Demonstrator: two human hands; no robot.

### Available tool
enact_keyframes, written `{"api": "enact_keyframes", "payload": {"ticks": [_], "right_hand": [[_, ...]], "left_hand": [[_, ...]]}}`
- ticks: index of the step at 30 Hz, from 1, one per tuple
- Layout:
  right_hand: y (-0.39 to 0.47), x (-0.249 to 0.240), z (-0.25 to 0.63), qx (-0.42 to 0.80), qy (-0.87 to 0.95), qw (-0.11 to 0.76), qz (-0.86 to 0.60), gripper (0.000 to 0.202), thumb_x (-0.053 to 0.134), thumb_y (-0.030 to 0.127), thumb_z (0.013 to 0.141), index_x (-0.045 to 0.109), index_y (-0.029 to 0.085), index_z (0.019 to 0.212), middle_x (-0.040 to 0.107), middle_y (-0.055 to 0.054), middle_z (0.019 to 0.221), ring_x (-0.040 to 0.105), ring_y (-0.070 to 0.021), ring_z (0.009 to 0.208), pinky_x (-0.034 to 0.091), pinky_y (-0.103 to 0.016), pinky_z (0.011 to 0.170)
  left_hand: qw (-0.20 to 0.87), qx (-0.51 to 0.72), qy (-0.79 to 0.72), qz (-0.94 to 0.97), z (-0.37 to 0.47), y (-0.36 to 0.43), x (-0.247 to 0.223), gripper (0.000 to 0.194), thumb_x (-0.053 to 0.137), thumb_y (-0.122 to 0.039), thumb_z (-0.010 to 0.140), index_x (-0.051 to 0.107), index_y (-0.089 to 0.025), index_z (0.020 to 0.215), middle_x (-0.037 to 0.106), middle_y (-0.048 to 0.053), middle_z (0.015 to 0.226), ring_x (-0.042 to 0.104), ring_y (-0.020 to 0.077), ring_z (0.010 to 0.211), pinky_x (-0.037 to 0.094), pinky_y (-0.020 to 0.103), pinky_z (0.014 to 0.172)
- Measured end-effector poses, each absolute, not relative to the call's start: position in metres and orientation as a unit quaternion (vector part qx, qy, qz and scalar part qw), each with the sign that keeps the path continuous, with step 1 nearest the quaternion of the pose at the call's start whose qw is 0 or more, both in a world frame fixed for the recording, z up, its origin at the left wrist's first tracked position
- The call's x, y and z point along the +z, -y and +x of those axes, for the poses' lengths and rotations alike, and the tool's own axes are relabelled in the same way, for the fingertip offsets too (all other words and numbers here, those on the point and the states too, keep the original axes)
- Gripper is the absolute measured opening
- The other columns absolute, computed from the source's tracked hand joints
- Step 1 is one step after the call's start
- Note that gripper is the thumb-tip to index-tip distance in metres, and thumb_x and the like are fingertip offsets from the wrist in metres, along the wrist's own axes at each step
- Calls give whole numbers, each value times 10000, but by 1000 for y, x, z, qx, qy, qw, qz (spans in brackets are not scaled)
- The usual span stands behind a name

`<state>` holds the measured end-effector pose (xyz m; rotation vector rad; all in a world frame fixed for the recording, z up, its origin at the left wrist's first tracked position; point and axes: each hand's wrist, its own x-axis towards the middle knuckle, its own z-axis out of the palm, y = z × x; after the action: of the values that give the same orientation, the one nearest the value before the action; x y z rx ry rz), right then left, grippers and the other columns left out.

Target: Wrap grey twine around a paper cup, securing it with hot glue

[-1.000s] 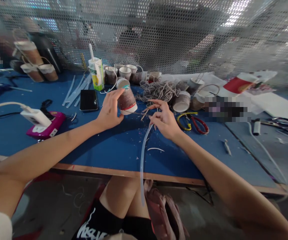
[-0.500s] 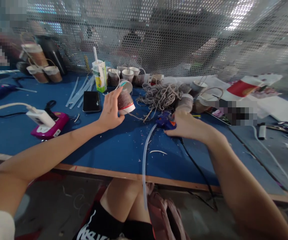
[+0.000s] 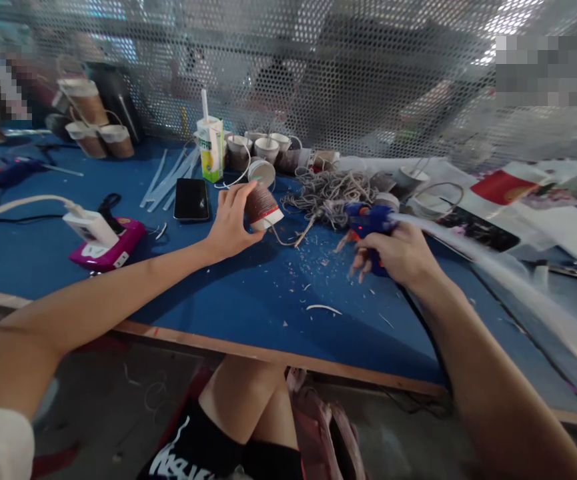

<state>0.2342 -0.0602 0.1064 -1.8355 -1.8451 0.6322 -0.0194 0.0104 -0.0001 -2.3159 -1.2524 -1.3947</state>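
A wrapped cup (image 3: 263, 206) is held left of the cord pile (image 3: 335, 187) by the left hand (image 3: 232, 220), a glue gun (image 3: 374, 219) at its right by the right hand (image 3: 399, 252); gluing seems readied, careful aim needed.

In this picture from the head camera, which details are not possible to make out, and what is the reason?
All in the head view:
Brown, red-banded, cord-wrapped cup: left side hidden by the left grip.
Blue plastic glue gun: handle partly covered by the right grip.
Long translucent glue stick: blurred; its far end cannot be made out near the right edge.
White, green and yellow carton: lettering too small to read.
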Motion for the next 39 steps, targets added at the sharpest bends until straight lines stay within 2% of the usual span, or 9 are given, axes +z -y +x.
{"api": "enact_keyframes", "payload": {"ticks": [3, 6, 11, 13, 15, 22, 28, 31, 39], "right_hand": [[62, 95, 232, 418, 642, 357, -535, 203, 537, 362, 719, 598, 169, 714, 457, 26, 372, 433, -139, 278, 399, -277, 326], [64, 85, 227, 495, 632, 377, -463, 286, 634, 466, 689, 605, 183, 661, 430, 46, 326, 397, -124, 227, 336, -256, 259], [60, 102, 243, 329, 651, 376, -571, 367, 774, 518, 619, 613, 188, 613, 557, -1, 424, 437, -112, 262, 392, -268, 259], [55, 119, 259, 244, 614, 331, -674, 417, 826, 506, 587, 552, 200, 518, 506, 3, 373, 420, -105, 259, 348, -247, 240], [51, 132, 274, 255, 580, 274, -724, 449, 833, 508, 589, 529, 204, 460, 477, -4, 334, 416, -111, 245, 361, -254, 252], [53, 107, 257, 394, 615, 433, -528, 311, 745, 488, 677, 629, 214, 589, 404, 64, 300, 326, -62, 229, 202, -226, 262], [61, 69, 220, 396, 636, 398, -530, 366, 719, 453, 687, 549, 193, 494, 472, 19, 352, 402, -82, 276, 366, -247, 306], [58, 63, 216, 377, 647, 393, -533, 405, 738, 425, 646, 474, 211, 425, 460, 14, 353, 407, -85, 298, 354, -245, 298], [54, 59, 210, 391, 626, 396, -546, 252, 759, 363, 550, 570, 199, 572, 473, 49, 390, 377, -73, 317, 335, -231, 279]], "left_hand": [[76, -463, 432, -770, -15, -6, -1, 797, 717, -313, 683, 343, -175, 1374, 494, 157, 1293, 456, 351, 1209, 349, 572, 1062], [67, -466, 424, -774, -12, -6, -3, 832, 739, -316, 665, 348, -160, 1384, 495, 159, 1241, 458, 356, 1172, 363, 576, 1042], [79, -529, 445, -718, -16, -14, -4, 823, 742, -457, 710, 338, -226, 1389, 476, 139, 1240, 444, 353, 1160, 382, 571, 1022], [93, -564, 465, -676, -19, -16, -3, 826, 734, -498, 724, 313, -259, 1394, 455, 134, 1267, 429, 348, 1174, 371, 570, 1030], [102, -582, 481, -648, -21, -17, -2, 837, 727, -504, 732, 285, -267, 1402, 439, 137, 1279, 417, 348, 1187, 351, 576, 1041], [74, -530, 428, -728, -15, -9, -1, 837, 709, -479, 710, 307, -214, 1395, 475, 137, 1236, 462, 330, 1135, 373, 519, 1006], [81, -509, 395, -761, -13, -2, 1, 789, 644, -548, 725, 351, -193, 1366, 501, 135, 1219, 472, 319, 1112, 391, 490, 967], [91, -501, 401, -762, -12, 0, 2, 793, 659, -546, 711, 362, -210, 1365, 509, 122, 1204, 485, 301, 1072, 408, 480, 946], [83, -492, 394, -772, -9, 0, 1, 792, 651, -552, 733, 350, -189, 1369, 515, 137, 1203, 502, 326, 1101, 393, 494, 964]]}}
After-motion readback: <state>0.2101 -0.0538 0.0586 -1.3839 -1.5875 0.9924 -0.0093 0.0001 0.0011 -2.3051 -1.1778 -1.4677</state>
